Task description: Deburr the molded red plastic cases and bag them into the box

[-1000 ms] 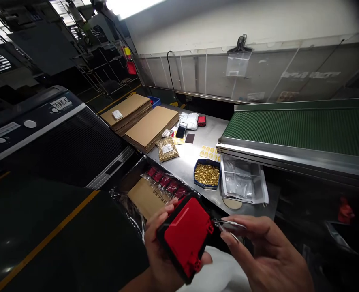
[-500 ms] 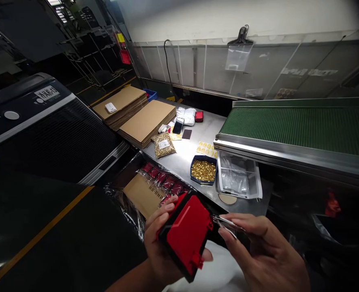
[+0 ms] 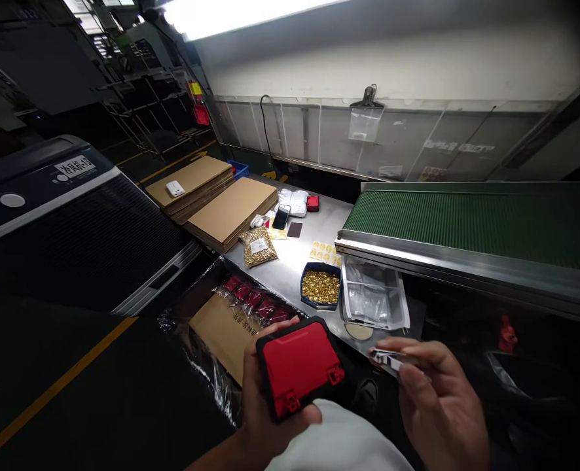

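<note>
My left hand (image 3: 265, 409) grips a red and black plastic case (image 3: 300, 366) from below, low in the middle of the view, its red face turned up. To its right my right hand (image 3: 432, 405) is closed in a pinch on a small shiny metal tool (image 3: 388, 358), held a short way off the case's right edge. A white cloth (image 3: 342, 445) lies under the case on my lap. Beyond the hands, a blue tray (image 3: 306, 302) of small gold parts sits on the steel table (image 3: 309, 229).
A clear tray of plastic bags (image 3: 371, 294) sits beside the blue tray. A lined box (image 3: 221, 327) holds red cases (image 3: 253, 299). Flat cardboard stacks (image 3: 231, 209), a bag of gold parts (image 3: 259, 246), a phone (image 3: 281, 216), a green conveyor (image 3: 471, 219) and a dark machine (image 3: 74, 222) surround the table.
The case has turned from tilted on edge to lying flatter with its red face up. My right hand with the metal tool has drawn away to the right.
</note>
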`<state>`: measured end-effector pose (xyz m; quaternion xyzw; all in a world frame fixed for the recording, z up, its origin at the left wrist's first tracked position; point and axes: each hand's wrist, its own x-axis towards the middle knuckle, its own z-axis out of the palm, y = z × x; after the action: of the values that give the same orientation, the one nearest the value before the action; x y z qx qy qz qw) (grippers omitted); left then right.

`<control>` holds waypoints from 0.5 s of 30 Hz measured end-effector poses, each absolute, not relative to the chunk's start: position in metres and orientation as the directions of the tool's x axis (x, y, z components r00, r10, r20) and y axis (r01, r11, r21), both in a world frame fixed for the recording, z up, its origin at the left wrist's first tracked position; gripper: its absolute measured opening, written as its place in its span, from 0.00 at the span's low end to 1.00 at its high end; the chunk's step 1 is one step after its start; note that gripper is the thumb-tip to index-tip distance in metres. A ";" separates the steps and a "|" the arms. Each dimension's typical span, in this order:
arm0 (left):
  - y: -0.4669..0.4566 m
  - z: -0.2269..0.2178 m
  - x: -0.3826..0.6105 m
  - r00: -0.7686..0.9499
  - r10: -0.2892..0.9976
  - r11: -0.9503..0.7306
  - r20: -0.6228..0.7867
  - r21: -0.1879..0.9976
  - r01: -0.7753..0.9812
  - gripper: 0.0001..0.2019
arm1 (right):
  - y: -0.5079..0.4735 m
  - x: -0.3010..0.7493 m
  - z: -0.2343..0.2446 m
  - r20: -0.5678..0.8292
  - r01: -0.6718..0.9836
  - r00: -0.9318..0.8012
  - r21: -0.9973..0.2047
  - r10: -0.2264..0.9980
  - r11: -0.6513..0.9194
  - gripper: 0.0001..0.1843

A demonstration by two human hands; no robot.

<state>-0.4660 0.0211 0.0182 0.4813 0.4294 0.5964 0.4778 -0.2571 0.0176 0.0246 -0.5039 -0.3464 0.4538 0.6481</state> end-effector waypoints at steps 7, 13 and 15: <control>0.033 0.002 -0.463 0.332 0.943 0.230 -0.019 0.757 -0.611 0.40 | 0.019 -0.253 -0.011 -0.563 -0.694 -0.064 -0.568 0.824 -0.442 0.12; 0.035 0.002 -0.470 0.440 0.897 0.283 -0.036 0.811 -0.511 0.38 | 0.019 -0.261 0.002 -0.503 -0.417 -0.096 -0.763 0.859 -0.494 0.17; 0.036 0.004 -0.473 0.453 0.890 0.123 0.050 0.931 -0.344 0.38 | 0.022 -0.268 0.014 -0.431 -0.245 -0.058 -0.868 0.900 -0.432 0.24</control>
<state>-0.4732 0.0359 0.0040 0.4919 0.2773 0.4432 0.6962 -0.2677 0.0218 0.0142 -0.5310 -0.3087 0.6587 0.4346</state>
